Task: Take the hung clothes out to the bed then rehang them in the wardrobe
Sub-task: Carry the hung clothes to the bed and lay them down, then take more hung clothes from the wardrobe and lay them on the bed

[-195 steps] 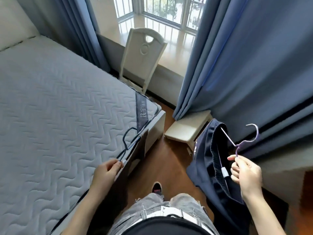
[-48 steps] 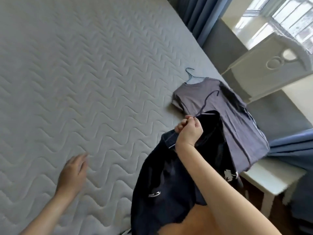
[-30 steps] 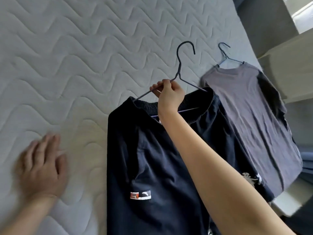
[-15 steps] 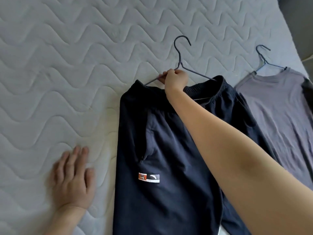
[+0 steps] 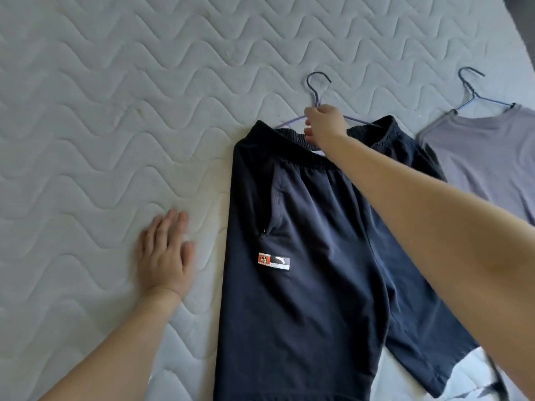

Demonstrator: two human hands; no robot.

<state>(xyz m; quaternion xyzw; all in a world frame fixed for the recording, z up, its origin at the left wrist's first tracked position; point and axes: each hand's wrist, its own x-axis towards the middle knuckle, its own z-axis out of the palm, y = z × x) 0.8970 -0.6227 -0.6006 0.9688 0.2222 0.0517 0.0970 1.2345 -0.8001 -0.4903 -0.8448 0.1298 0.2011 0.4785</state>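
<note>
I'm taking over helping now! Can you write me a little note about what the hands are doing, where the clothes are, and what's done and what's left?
Left hand: flat on the mattress, holding nothing.
Right hand: grips the shorts hanger just below its hook.
Clothes: the dark shorts lie flat on the bed on their hanger. The grey T-shirt lies to their right on the T-shirt hanger.
Done: both pieces are laid out.
Left: let go of the shorts hanger, then carry both back and rehang them. The wardrobe is out of view, so check it for more clothes.
</note>
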